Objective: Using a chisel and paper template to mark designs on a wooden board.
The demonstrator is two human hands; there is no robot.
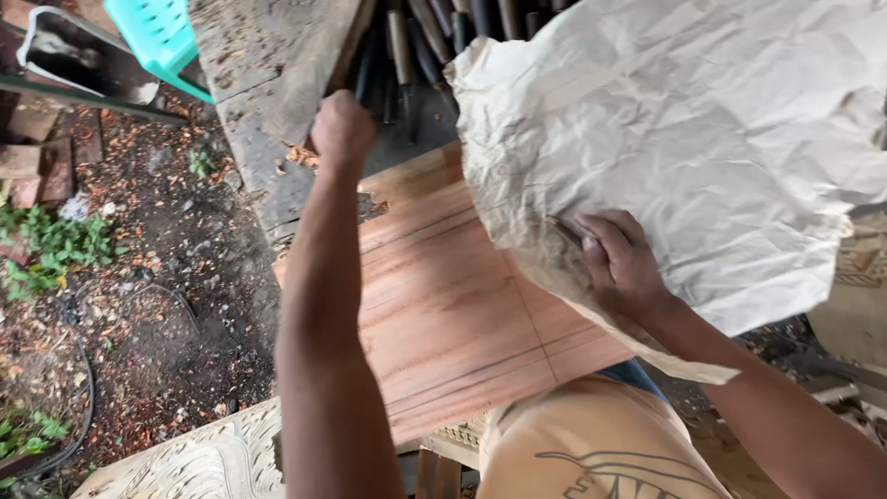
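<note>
Near field: a carved pale panel (199,457) lies at the lower edge, beside the person's tan printed shirt (591,453). Above it a reddish wooden board (453,314), marked with dark ruled pencil lines, rests flat across the work area with its near end toward the person.

Right hand (621,263): fingers curled and pressed down on the lower edge of a large crumpled sheet of brown paper (702,157), pinching it where it overlaps the board's right side. The sheet covers the board's upper right corner and billows upward beyond it.

Left hand (342,129): closed in a fist at the board's far left corner, against the weathered grey tabletop (268,83). Whether it grips anything cannot be told; the palm is hidden.

Handling note: as a judgement, the sheet is best drawn flat in one smooth pull, with the board steadied at its far corner, so that creases do not lift the paper off the ruled lines.

Far field: a row of dark-handled chisels (434,37) lies beyond the board, and a turquoise plastic chair (162,37) stands at upper left over ground strewn with wood chips.
</note>
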